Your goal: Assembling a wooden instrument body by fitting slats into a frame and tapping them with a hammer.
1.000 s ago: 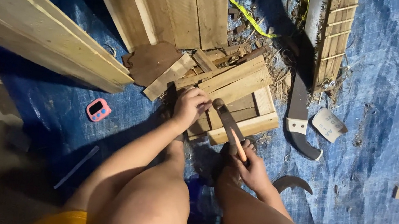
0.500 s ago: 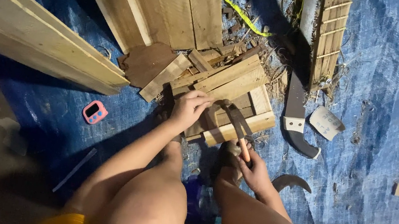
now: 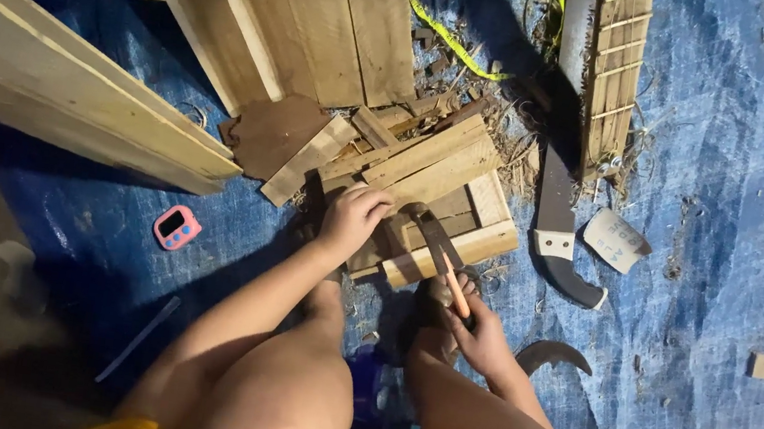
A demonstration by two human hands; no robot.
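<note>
The person squats over a blue plastic tarp (image 3: 755, 146) spread on the floor, with a stack of short pale wooden offcuts (image 3: 436, 177) as the centre of the work. The left hand (image 3: 352, 220) rests on the near edge of that stack, fingers curled down over a small slat and pressing it in place. The right hand (image 3: 480, 331), on the near side of the stack, is clenched around the orange wooden handle of a curved dark-bladed chopping knife (image 3: 433, 241), whose blade lies against the wood just beside the left hand.

Compared with a second ago, the knife has come down: its blade was raised over the stack then and now sits low on the slat, while the left hand has kept its hold. Judging by this, a cut into the held piece is under way, with the fingers close to the edge.

Left of the stack lie long pale wooden planks (image 3: 73, 95) and a small pink digital timer (image 3: 177, 227). Beyond the stack stand wide brown boards (image 3: 319, 19). Right of the stack lies a long saw with a black handle (image 3: 556, 198), and nearer the right hand a dark curved sickle blade (image 3: 555, 353)
</note>
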